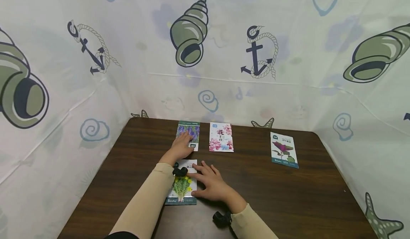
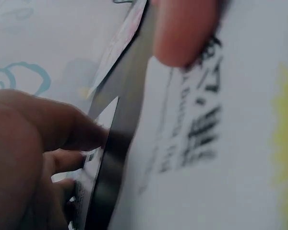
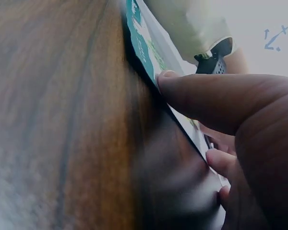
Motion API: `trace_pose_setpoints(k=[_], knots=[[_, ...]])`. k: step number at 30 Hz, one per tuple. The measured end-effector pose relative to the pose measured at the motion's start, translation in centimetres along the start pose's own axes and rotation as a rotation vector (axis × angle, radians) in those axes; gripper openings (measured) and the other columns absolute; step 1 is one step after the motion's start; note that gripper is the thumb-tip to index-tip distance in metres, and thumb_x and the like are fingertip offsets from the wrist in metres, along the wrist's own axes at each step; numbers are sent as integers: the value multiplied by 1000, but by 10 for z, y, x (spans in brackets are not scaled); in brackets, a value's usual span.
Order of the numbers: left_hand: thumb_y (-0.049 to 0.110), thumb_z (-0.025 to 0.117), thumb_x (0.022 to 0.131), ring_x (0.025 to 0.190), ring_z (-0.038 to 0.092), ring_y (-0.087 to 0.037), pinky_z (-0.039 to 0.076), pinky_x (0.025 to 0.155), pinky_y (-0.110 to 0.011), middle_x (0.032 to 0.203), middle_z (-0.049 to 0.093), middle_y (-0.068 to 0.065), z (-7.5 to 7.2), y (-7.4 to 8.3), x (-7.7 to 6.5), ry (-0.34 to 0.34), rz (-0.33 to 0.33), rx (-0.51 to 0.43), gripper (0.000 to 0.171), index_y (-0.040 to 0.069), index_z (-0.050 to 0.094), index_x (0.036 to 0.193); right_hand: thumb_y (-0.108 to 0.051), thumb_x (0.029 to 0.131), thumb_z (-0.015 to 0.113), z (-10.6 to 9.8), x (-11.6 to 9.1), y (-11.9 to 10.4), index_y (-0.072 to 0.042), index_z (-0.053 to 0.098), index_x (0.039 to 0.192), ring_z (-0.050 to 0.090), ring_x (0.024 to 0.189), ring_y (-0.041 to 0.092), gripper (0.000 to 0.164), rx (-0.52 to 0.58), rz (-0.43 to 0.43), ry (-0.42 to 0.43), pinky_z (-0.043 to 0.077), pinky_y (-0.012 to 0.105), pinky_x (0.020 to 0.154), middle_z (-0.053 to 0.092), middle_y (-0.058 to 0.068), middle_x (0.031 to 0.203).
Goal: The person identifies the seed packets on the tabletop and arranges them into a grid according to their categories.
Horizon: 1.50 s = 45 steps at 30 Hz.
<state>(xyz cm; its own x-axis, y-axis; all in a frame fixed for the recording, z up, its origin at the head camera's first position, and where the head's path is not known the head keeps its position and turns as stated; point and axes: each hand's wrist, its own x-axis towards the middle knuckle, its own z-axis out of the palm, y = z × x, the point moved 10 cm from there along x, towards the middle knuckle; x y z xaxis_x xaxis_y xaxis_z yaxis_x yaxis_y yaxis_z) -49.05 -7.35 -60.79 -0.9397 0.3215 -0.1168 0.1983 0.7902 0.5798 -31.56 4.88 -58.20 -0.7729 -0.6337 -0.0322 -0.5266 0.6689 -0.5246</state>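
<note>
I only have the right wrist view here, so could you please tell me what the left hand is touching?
Observer: In the head view, the left hand has its fingers on the packet with purple flowers, near the far edge of the table.

Operator: Thank you. Is there another packet beside that one?

Observer: Yes, the packet with pink blossoms lies just to its right, with a strip of table between them.

Operator: And would there be anything farther right?

Observer: Yes, the packet with a single magenta flower lies apart on the right part of the table, with neither hand on it.
</note>
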Motion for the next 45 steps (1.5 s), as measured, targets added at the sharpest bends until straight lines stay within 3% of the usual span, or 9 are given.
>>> trace_pose_setpoints(k=[6, 14, 21, 28, 33, 38, 40, 45], knots=[[31, 61, 107, 172, 1, -40, 2, 139, -63, 185, 8, -18, 0, -1, 2, 2, -1, -4, 65, 5, 45, 165, -47, 96, 83, -1, 0, 3, -28, 52, 159, 17, 171, 36, 73, 50, 12, 25, 13, 69, 136, 29, 3, 182], [31, 60, 108, 172, 1, -40, 0, 139, -63, 185, 7, -17, -1, 1, -2, 5, 4, -20, 64, 5, 45, 165, -50, 92, 87, -2, 1, 4, -34, 56, 156, 20, 170, 36, 72, 58, 15, 55, 15, 69, 134, 38, 7, 175], [30, 58, 109, 172, -2, -39, -2, 139, -62, 185, 4, -17, -2, 1, -3, 6, 10, -8, 67, 5, 40, 168, -54, 89, 88, -2, 3, 4, -31, 54, 158, 23, 169, 34, 80, 35, 20, 71, 18, 69, 134, 41, 5, 170], [31, 58, 110, 172, -2, -39, -2, 139, -63, 185, 3, -18, 0, -1, -4, 3, 31, -3, 67, 6, 39, 169, -53, 92, 87, -4, 1, 7, -26, 52, 160, 22, 170, 33, 82, 118, 7, 49, 17, 69, 134, 39, 7, 171], [33, 59, 111, 172, -1, -40, -1, 139, -63, 184, 5, -18, 1, -1, -3, 5, 53, 12, 67, 6, 38, 169, -47, 98, 82, -9, -3, 19, -22, 47, 164, 27, 166, 29, 79, 319, -31, 20, 21, 68, 133, 37, 6, 172], [33, 60, 112, 172, -2, -39, -1, 139, -63, 185, 5, -18, 1, -4, -3, 7, 53, 19, 69, 8, 36, 171, -16, 109, 69, -20, -9, 40, -13, 46, 165, 31, 165, 28, 61, 794, -54, 33, 27, 59, 135, 40, 8, 173], [32, 62, 111, 172, 0, -41, 0, 139, -64, 184, 6, -19, 0, -3, -4, 20, 67, 10, 69, 7, 36, 171, -4, 110, 61, -24, -11, 50, -9, 45, 165, 27, 168, 28, 58, 969, -45, 49, 26, 53, 137, 39, 10, 175], [30, 64, 111, 172, 1, -42, 1, 138, -65, 184, 7, -19, -2, 1, -8, 42, 75, -7, 71, 8, 36, 171, -1, 113, 51, -29, -13, 64, -10, 42, 167, 20, 171, 26, 55, 1117, -30, 75, 25, 41, 138, 33, 11, 179]])
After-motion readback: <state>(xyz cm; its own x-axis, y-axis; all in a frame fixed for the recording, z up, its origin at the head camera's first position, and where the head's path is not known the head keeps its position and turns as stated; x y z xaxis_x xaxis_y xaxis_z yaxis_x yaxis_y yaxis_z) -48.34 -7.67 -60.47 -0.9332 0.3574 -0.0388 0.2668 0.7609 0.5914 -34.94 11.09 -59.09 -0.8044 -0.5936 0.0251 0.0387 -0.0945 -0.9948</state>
